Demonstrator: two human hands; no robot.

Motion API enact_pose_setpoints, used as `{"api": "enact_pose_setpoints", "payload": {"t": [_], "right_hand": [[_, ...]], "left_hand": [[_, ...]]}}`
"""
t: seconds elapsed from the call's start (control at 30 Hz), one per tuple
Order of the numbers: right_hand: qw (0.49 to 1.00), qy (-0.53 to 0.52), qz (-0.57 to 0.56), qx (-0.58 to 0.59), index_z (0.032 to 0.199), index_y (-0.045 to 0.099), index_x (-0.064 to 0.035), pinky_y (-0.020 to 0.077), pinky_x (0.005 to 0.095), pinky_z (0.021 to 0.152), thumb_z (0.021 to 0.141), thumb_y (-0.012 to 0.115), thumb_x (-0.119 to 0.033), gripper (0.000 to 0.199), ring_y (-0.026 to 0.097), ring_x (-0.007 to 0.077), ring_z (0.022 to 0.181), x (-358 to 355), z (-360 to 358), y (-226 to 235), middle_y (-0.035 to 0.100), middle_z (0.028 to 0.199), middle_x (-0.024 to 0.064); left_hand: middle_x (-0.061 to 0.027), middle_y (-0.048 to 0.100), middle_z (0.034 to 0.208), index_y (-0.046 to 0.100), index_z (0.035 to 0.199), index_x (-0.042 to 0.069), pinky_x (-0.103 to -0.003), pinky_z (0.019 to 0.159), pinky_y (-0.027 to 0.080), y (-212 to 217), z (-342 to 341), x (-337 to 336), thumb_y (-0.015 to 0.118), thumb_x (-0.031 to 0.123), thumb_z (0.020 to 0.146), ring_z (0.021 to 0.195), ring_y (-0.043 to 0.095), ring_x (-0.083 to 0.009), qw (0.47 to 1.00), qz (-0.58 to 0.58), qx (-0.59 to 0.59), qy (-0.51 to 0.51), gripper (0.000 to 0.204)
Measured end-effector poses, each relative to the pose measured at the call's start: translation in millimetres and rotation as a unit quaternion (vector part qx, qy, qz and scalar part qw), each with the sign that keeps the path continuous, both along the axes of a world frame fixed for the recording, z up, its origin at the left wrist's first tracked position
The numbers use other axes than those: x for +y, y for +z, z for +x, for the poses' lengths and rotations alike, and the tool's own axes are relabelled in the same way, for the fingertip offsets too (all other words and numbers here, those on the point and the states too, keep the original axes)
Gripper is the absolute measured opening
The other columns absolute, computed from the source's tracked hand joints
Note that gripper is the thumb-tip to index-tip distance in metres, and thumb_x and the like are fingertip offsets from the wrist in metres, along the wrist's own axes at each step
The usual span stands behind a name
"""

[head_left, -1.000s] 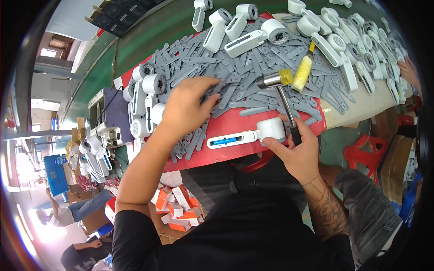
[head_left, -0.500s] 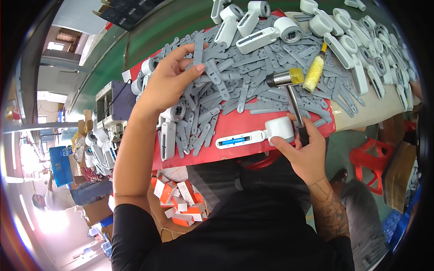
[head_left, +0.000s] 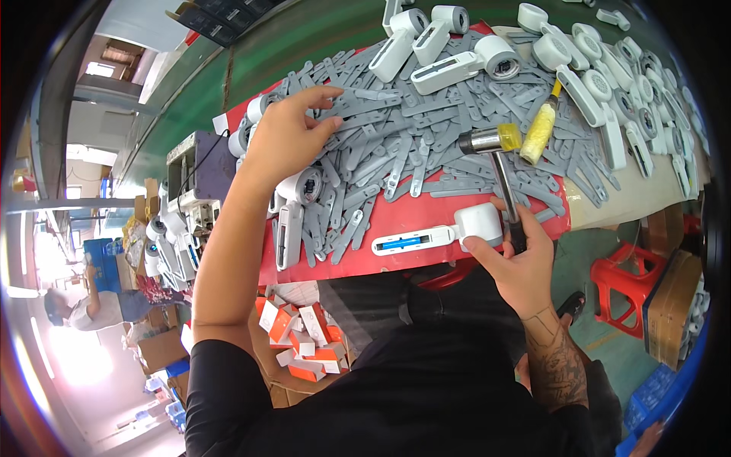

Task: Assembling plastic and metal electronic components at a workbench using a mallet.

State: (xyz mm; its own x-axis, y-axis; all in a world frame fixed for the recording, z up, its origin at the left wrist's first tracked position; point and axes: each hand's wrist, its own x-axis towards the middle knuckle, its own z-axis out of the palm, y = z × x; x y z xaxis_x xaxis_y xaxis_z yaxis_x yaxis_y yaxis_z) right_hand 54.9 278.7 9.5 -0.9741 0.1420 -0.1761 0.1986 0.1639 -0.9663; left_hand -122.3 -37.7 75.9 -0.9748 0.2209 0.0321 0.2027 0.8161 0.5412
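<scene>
On the red mat (head_left: 426, 221), the left hand (head_left: 293, 133) rests with fingers spread on the heap of grey strips (head_left: 411, 145), while the right hand (head_left: 518, 263) clamps the mallet (head_left: 499, 164) handle, thumb touching the white housing (head_left: 442, 236) at the near edge.

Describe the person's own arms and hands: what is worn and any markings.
Both forearms are bare, and the left hand and right hand wear no gloves. Black sleeves of a dark top end near the elbow on the left arm. The right forearm carries a dark tattoo above the wrist. No rings or watch show.
</scene>
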Motion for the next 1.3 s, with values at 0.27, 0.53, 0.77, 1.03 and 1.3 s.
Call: {"api": "enact_pose_setpoints", "payload": {"t": [0.27,0.53,0.77,1.03,1.3], "right_hand": [[1.000,-0.006,0.002,-0.005,0.131,0.069,0.0021,0.0376,0.0155,0.062,0.081,0.097,-0.020,0.061,0.045,-0.0014,0.074,0,1,-3,0.062,0.090,-0.0070],[1.000,0.002,-0.006,0.001,0.134,0.067,0.0035,0.0426,0.0148,0.066,0.082,0.097,-0.018,0.064,0.052,-0.0015,0.082,-5,0,-1,0.068,0.100,-0.0036],[0.999,-0.009,-0.037,0.020,0.134,0.067,0.0034,0.0409,0.0148,0.064,0.082,0.097,-0.018,0.064,0.050,-0.0016,0.079,-4,3,-14,0.067,0.097,-0.0050],[0.999,-0.010,-0.036,0.040,0.132,0.068,0.0031,0.0412,0.0155,0.063,0.082,0.096,-0.019,0.062,0.050,-0.0015,0.077,-5,4,-16,0.067,0.096,-0.0048],[0.999,-0.004,-0.007,0.040,0.131,0.068,0.0031,0.0451,0.0171,0.064,0.082,0.096,-0.022,0.062,0.054,0.0001,0.078,-5,4,-16,0.069,0.097,-0.0026]], "left_hand": [[-0.0114,0.080,0.099,0.081,0.111,0.010,-0.039,0.076,0.060,-2,14,3,0.081,0.021,0.090,0.082,0.076,-0.0256,0.997,-0.072,0.036,0.001,0.023],[-0.0102,0.075,0.095,0.081,0.103,0.006,-0.039,0.075,0.059,-26,8,12,0.084,0.016,0.088,0.089,0.073,-0.0269,0.977,-0.056,0.158,-0.133,0.018],[-0.0099,0.075,0.100,0.081,0.100,0.008,-0.044,0.084,0.059,-21,14,20,0.083,0.021,0.088,0.097,0.073,-0.0319,0.991,-0.062,-0.007,-0.120,0.018],[-0.0208,0.070,0.133,0.070,0.139,0.012,-0.048,0.107,0.053,-30,3,9,0.090,0.047,0.080,0.124,0.065,-0.0410,0.978,-0.133,0.144,-0.074,0.071],[-0.0344,0.049,0.154,0.045,0.165,0.026,-0.056,0.109,0.053,-34,27,53,0.094,0.056,0.065,0.138,0.051,-0.0533,0.971,-0.224,0.060,-0.062,0.115]]}}
